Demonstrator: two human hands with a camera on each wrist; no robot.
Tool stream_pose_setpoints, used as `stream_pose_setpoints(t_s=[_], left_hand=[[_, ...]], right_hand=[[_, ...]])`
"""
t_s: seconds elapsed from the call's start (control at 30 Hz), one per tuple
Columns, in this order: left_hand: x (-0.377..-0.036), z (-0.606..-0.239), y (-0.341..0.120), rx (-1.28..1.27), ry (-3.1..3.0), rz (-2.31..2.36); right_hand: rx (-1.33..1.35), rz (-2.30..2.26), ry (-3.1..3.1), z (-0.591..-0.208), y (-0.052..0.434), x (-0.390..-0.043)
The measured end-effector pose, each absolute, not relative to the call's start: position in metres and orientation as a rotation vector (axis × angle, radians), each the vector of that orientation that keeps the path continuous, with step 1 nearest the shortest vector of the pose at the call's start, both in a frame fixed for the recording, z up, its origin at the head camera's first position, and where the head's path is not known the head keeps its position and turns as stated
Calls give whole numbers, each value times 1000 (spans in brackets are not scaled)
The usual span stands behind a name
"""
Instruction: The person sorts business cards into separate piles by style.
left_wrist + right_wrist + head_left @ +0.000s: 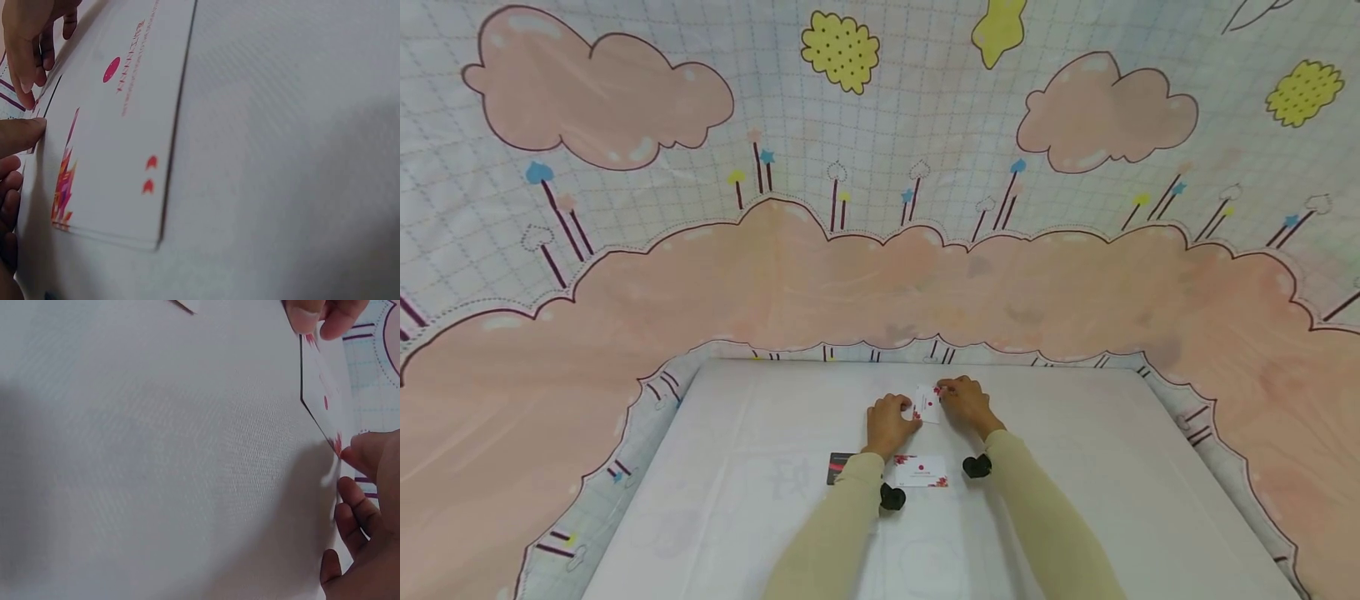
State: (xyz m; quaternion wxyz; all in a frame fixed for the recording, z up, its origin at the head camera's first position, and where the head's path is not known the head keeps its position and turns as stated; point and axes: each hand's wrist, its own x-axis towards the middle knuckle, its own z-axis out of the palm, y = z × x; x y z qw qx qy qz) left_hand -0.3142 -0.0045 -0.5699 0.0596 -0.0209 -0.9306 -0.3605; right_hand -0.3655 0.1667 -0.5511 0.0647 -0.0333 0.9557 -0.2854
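A white business card [927, 404] with red floral corners lies on the white table between the two hands. My left hand [891, 423] holds its left side, with the thumb near the lower corner and the forefinger higher up. The right hand [967, 404] pinches the card at its upper right corner; in the right wrist view its fingertips [347, 452] meet at that corner. Nearer to me lies a small stack of similar white cards [119, 150], partly beside the left wrist. A dark card [838, 468] with a red band is half covered by the left sleeve.
The white table [737, 467] reaches out to both sides of the arms. Behind it hangs a patterned cloth [880, 283] with clouds and stars, which also borders the table's sides. Dark straps with black knobs [892, 497] sit at both wrists.
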Motion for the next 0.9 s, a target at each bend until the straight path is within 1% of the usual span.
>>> stream_pose_setpoints(t_s=[0.43,0.9], left_hand=[[-312,-566,-5,-97,-2835,-1017],[-313,-571,-4,-108,-2879,-1002]], right_hand=[[-91,-861,2898,-549,165,-362],[-199,-933,2838,-555,181,-364]])
